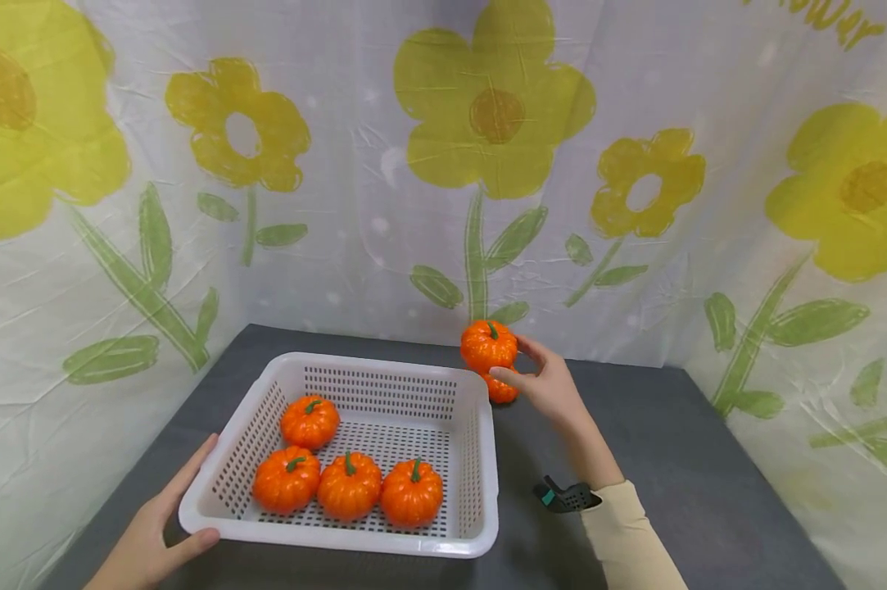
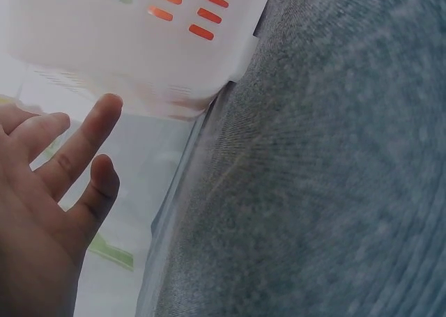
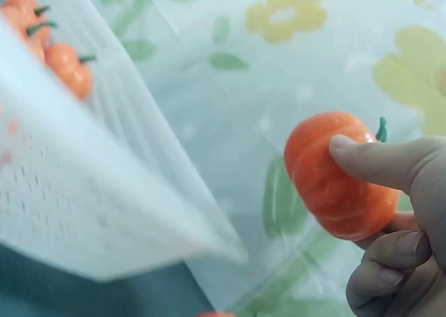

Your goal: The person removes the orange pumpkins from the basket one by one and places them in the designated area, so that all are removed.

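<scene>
My right hand (image 1: 549,389) holds a small orange toy pumpkin (image 1: 485,351) with a green stem, thumb on one side and fingers on the other. In the right wrist view the same pumpkin (image 3: 331,181) shows against the curtain. Another pumpkin (image 1: 504,390) is right below it on the table, partly hidden by the held one and the thumb. My left hand (image 1: 144,533) is at the left side of a white plastic basket (image 1: 340,538), its thumb near the front corner. In the left wrist view its fingers (image 2: 77,157) are spread and loosely extended by the basket wall.
Inside the basket lie several more orange pumpkins (image 1: 350,487), grouped at its left and front. The basket stands on a dark grey table (image 1: 679,492). A white curtain (image 1: 355,205) with yellow flowers hangs behind and at both sides. A black strap (image 1: 572,496) is at my right wrist.
</scene>
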{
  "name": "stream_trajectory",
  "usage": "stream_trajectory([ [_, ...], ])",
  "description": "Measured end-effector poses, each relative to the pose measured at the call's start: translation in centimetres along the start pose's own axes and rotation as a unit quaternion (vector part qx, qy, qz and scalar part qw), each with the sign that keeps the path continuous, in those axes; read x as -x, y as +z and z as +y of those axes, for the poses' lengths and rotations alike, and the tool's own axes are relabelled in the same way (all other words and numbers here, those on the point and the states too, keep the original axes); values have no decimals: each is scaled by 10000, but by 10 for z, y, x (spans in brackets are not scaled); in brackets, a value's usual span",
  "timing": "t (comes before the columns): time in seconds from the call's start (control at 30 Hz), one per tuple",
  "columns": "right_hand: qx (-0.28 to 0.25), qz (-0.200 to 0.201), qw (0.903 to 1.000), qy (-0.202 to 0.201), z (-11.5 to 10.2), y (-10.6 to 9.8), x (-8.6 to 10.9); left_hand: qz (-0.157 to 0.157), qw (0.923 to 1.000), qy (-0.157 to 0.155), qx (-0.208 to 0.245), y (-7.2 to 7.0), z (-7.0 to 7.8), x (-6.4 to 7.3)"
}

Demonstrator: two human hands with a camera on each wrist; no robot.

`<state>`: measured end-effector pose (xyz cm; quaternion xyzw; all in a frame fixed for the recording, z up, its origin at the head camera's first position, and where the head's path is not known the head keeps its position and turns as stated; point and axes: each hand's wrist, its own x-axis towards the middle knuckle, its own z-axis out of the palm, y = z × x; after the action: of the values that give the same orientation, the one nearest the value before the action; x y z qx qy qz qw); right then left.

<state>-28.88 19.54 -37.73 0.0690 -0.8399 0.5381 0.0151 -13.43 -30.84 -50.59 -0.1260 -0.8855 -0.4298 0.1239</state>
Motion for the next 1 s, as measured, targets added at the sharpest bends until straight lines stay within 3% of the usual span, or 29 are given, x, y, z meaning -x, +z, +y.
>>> stream_trajectory([
  [0.17, 67, 294, 9994, 158, 23, -19, -7, 34, 9994, -73, -323, -2, -5, -1],
  [0.43, 203, 586, 9976, 316, 60, -33, -9, -271, 9971, -561, -440, -3, -6, -3],
  [0.7, 186, 866, 9953, 402, 91, -41, -7, -300, 9977, -568, -212, -2, -5, -7],
  [1.0, 495, 996, 9918, 625, 129, -41, -7, -397, 9976, -499, -272, -2, -16, -3],
])
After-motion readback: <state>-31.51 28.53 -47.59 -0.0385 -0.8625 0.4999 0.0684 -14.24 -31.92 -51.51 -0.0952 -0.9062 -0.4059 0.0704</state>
